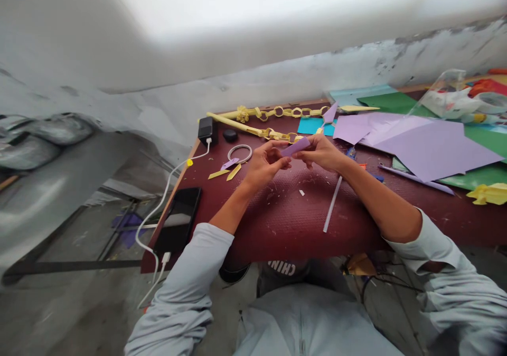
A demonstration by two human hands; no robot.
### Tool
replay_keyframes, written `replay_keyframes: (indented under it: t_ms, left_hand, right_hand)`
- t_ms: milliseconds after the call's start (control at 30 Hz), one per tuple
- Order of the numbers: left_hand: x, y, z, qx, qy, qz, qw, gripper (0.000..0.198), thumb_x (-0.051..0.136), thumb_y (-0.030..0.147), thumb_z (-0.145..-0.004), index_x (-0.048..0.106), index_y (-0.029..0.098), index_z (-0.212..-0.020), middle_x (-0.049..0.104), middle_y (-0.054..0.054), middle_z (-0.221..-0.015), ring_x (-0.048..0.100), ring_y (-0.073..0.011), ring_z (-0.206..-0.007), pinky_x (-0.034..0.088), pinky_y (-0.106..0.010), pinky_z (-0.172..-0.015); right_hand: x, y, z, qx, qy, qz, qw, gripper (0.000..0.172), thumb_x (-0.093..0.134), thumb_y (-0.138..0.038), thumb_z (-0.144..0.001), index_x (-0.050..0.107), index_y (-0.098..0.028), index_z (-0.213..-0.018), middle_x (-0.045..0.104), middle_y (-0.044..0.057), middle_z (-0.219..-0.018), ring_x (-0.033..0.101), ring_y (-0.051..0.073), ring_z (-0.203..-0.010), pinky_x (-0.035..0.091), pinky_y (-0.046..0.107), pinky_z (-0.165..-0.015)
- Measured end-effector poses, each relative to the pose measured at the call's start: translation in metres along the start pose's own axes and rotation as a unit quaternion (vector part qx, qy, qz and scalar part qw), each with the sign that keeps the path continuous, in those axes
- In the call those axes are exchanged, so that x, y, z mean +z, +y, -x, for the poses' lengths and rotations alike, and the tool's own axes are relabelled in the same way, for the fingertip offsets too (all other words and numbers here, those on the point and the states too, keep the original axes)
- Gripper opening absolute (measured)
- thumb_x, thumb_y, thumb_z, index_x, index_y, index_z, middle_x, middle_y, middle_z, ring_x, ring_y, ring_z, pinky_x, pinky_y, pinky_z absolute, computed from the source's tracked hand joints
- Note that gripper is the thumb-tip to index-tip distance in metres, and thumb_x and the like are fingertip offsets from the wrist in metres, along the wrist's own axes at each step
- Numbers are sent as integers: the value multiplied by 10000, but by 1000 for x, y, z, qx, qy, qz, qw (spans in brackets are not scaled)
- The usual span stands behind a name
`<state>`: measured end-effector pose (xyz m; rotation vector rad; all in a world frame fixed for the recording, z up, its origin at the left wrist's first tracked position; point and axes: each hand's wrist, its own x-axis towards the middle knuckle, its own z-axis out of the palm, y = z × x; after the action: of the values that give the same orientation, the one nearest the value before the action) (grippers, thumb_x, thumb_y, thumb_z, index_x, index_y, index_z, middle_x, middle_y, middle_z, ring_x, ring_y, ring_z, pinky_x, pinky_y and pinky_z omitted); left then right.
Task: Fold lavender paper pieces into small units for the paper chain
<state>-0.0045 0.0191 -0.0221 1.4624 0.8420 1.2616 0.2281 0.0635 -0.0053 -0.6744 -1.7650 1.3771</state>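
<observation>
A small strip of purple paper (296,147) is held up between my two hands, above the dark red table. My left hand (266,160) pinches its left end between thumb and fingers. At the other end, my right hand (321,152) grips it in the same way. Just beyond my hands lies a yellow paper chain (278,112) of linked rings, with rolled yellow paper at its left. Left of my left hand are a pale ring (240,154) and a few yellow and purple paper scraps (233,172). A thin pale strip (332,205) lies below my right hand.
Purple sheets (423,142) and green sheets (396,102) overlap at the right. On the left sit a power bank (206,129) with a white cable (171,179), a round black case (229,135) and a phone (179,216) by the table's edge. A wall runs behind.
</observation>
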Motion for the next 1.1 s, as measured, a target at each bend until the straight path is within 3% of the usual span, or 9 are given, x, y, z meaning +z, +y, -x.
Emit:
replay_keyframes:
  t_ms: [167, 367, 500, 600, 700, 833, 1100]
  left_hand:
    - [-5, 1, -1, -12, 13, 3, 1000, 551, 1020, 354, -809, 783, 203, -1283, 764, 16, -789, 804, -168, -721, 691, -302, -757]
    - [-9, -3, -1, -30, 15, 5, 999, 543, 1004, 364, -830, 786, 222, -1307, 787, -2, -832, 815, -172, -769, 690, -310, -785]
    - [-4, -2, 0, -27, 6, 11, 1000, 557, 1025, 375, -818, 790, 208, -1294, 756, 24, -781, 790, -149, -727, 682, -293, -781]
    - [0, 3, 2, -47, 2, 21, 999, 563, 1012, 461, -857, 779, 184, -1288, 799, -8, -842, 804, -151, -738, 683, -284, -775]
    - [2, 7, 2, -96, 0, 61, 994, 515, 878, 566, -1000, 748, 177, -1312, 852, -73, -945, 843, -179, -791, 692, -295, -781]
    - [2, 10, 1, -169, -2, 121, 978, 337, 765, 456, -1109, 715, 185, -1303, 867, -104, -979, 853, -186, -796, 674, -278, -752]
    - [0, 16, 2, -217, -11, 186, 958, 211, 631, 238, -1134, 720, 166, -1311, 869, -134, -1009, 854, -192, -832, 679, -296, -791]
  right_hand:
    - [-22, -3, -2, -7, 77, -24, 997, 344, 1041, -395, -805, 791, -161, -844, 660, -33, -615, 534, 78, -470, 520, 208, -413]
    - [-37, -8, -1, -40, 133, -19, 990, 322, 1000, -403, -880, 769, -179, -872, 638, -30, -636, 530, 84, -491, 525, 206, -413]
    - [-27, -5, -1, -20, 82, 10, 996, 430, 1006, -498, -885, 807, -190, -1111, 726, 4, -837, 623, 101, -588, 616, 224, -462]
    - [-20, -2, -3, -39, 55, 21, 998, 446, 1013, -544, -873, 800, -184, -1028, 685, -19, -753, 610, 97, -553, 624, 231, -463]
    - [-17, -1, -4, -52, 35, 23, 998, 438, 1007, -540, -886, 820, -180, -1052, 700, -18, -741, 623, 98, -540, 632, 238, -480]
    - [-16, -1, -4, -68, 19, 27, 997, 458, 979, -548, -923, 837, -210, -1197, 742, -14, -768, 659, 112, -572, 657, 256, -530]
    - [-18, 7, -5, -82, 2, 82, 993, 384, 927, -548, -974, 843, -206, -1128, 768, -13, -694, 713, 127, -525, 623, 241, -518]
